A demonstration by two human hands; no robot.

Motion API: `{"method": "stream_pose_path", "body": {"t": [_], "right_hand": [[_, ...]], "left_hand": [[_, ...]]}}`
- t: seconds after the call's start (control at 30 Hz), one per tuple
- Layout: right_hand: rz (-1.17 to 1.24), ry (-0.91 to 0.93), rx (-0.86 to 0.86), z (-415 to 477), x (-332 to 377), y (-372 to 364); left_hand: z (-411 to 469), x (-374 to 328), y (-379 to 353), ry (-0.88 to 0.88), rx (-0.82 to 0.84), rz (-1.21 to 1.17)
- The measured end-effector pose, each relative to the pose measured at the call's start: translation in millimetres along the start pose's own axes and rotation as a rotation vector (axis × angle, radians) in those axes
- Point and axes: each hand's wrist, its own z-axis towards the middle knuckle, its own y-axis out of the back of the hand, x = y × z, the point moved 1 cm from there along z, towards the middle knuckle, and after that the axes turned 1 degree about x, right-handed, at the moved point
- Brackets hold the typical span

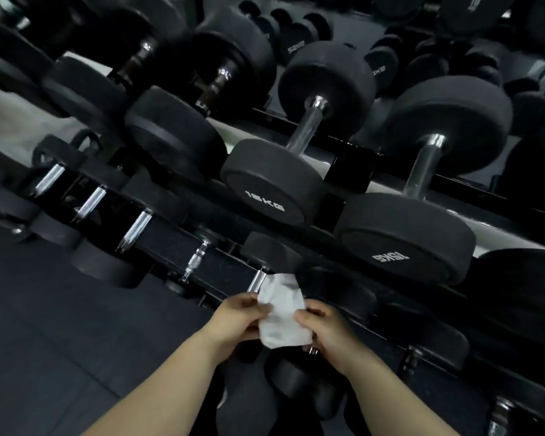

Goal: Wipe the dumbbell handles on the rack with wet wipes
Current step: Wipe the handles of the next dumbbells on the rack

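White wipe (crumpled), chrome handle behind, dumbbell above

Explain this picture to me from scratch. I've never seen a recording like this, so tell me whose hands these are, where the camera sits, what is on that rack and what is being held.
There is no machine here. A single camera worn on a person's head looks forward and down at their two bare hands. The left hand and the right hand both pinch a crumpled white wet wipe between their fingers. In front of them stands a black dumbbell rack. Its upper tier carries large black dumbbells, and the nearest one is marked 15KG. The lower tier holds smaller dumbbells with shiny bars. The wipe's top corner overlaps one chrome handle in the picture, but I cannot tell whether they touch. Below the rack is a dark floor.
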Motion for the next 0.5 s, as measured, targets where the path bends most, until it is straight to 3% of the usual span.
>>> {"method": "stream_pose_path", "body": {"t": [0.17, 0.5], "right_hand": [[0.156, 0.008, -0.112, 14, 14, -24], [0.428, 0.168, -0.421, 100, 14, -163]], "left_hand": [[22, -33, 26, 0.02, 0.26, -0.018], [92, -93, 165, 0.079, 0.54, 0.217]]}}
